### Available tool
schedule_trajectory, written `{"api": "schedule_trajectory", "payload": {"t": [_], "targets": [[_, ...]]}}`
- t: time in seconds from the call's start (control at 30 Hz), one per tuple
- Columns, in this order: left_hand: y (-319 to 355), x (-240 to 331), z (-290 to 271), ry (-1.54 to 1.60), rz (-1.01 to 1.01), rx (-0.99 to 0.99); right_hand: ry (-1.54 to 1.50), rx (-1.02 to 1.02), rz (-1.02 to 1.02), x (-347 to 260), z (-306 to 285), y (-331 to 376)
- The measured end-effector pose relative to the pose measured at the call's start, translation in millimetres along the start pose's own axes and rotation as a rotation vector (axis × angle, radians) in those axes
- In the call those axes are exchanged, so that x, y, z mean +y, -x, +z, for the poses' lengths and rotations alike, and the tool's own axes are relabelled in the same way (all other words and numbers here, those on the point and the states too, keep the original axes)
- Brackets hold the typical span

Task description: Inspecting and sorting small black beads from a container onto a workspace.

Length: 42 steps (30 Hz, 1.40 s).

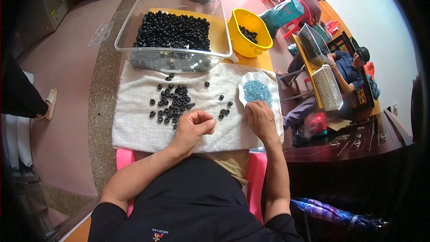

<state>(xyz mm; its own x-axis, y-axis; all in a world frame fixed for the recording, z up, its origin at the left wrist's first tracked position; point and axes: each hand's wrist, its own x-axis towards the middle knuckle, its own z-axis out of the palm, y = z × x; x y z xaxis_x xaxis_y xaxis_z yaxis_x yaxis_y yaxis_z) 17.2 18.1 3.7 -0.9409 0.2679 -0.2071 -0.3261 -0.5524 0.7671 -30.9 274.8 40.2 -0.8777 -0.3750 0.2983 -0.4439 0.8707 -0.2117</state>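
My left hand [191, 130] rests on the white towel [134, 127] with thumb and forefinger pinched; whatever it holds is too small to make out. A loose pile of black ring-like beads [174, 103] lies just beyond it. My right hand [261, 120] is at the near rim of a white scalloped dish [242, 90], fingers drawn together and pointing down. Small clear-blue pieces [257, 91] fill that dish. What the right fingertips hold, if anything, is hidden. Between the hands lie several more black beads [224, 113].
A large clear plastic bin [219, 49] of black beads stands at the back of the towel. Beside it is a yellow tub [249, 50] with some beads inside. To the right, a person [349, 69] sits by a white basket [328, 87]. A folded umbrella [331, 210] lies at lower right.
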Motion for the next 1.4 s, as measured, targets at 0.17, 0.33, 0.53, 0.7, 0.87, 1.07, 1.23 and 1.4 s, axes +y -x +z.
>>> {"api": "schedule_trajectory", "payload": {"t": [0.17,0.33,0.53,0.7,0.87,1.07,1.23,1.4], "targets": [[-0.8,-1.3,0.6,0.003,-0.002,-0.006,-0.019,0.040,-0.007,-1.5,0.5,2.8],[0.1,-0.8,0.6,0.011,-0.004,0.004,0.069,0.051,0.026,-22.8,-15.1,-0.8],[0.1,-0.6,1.4,-0.005,-0.011,0.015,0.191,-0.036,-0.052,-22.8,-15.7,0.7],[-0.2,0.0,1.1,-0.023,-0.020,0.017,0.137,0.051,0.028,-20.1,-9.3,3.4],[0.0,0.3,1.3,-0.019,-0.023,0.022,0.181,0.026,0.037,-16.2,-5.7,4.9],[2.0,0.7,4.8,0.004,-0.022,0.038,0.122,0.028,0.073,-18.3,-8.9,8.3],[1.1,-1.6,2.1,-0.016,-0.025,0.022,0.099,0.065,0.068,-13.8,-10.2,13.2],[-1.1,-1.0,0.0,-0.012,-0.034,0.011,-0.035,0.331,0.121,27.5,-15.4,34.5]]}}
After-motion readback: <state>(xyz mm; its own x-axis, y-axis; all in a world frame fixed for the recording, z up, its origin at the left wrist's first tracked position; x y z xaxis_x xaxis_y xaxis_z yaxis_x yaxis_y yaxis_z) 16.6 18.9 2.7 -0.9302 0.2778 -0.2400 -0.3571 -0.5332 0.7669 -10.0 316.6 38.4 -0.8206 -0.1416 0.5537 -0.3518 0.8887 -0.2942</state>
